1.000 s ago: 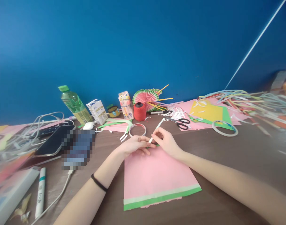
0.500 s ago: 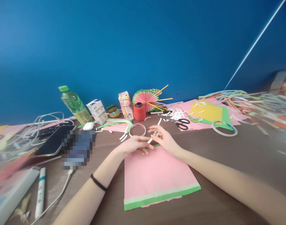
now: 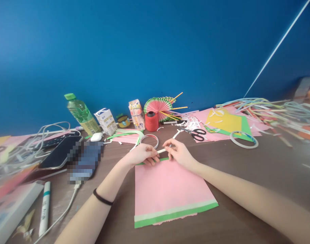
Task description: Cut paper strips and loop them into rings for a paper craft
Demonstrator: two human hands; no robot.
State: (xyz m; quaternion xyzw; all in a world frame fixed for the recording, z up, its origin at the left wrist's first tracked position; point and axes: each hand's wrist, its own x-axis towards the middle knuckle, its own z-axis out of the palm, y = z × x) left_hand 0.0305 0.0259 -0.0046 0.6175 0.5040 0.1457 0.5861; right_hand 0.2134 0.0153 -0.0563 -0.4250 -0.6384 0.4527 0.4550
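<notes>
Between my two hands stretches a narrow whitish tape strip (image 3: pixel 161 151). My left hand (image 3: pixel 142 155) pinches its left end with closed fingers. My right hand (image 3: pixel 179 154) grips it farther along, and its far end sticks out beyond those fingers. Below both hands lies a pink paper sheet (image 3: pixel 172 186) with a pale-green and green band along its near edge. Another green band shows at its far edge, partly covered by my left fingers. Just behind the hands stands a tape roll (image 3: pixel 157 139), a thin ring.
Black-handled scissors (image 3: pixel 198 135), white paper scraps, a red thread spool (image 3: pixel 151 122) and a pink-green folded paper fan (image 3: pixel 158 105) lie toward the wall. Phones, cables and a marker (image 3: pixel 45 208) are at left. A second tape roll (image 3: pixel 243 146) rests at right.
My left hand has shifted slightly left, away from my right hand. The tape strip has swung flatter and shows between the hands. The pink sheet stays in place.
</notes>
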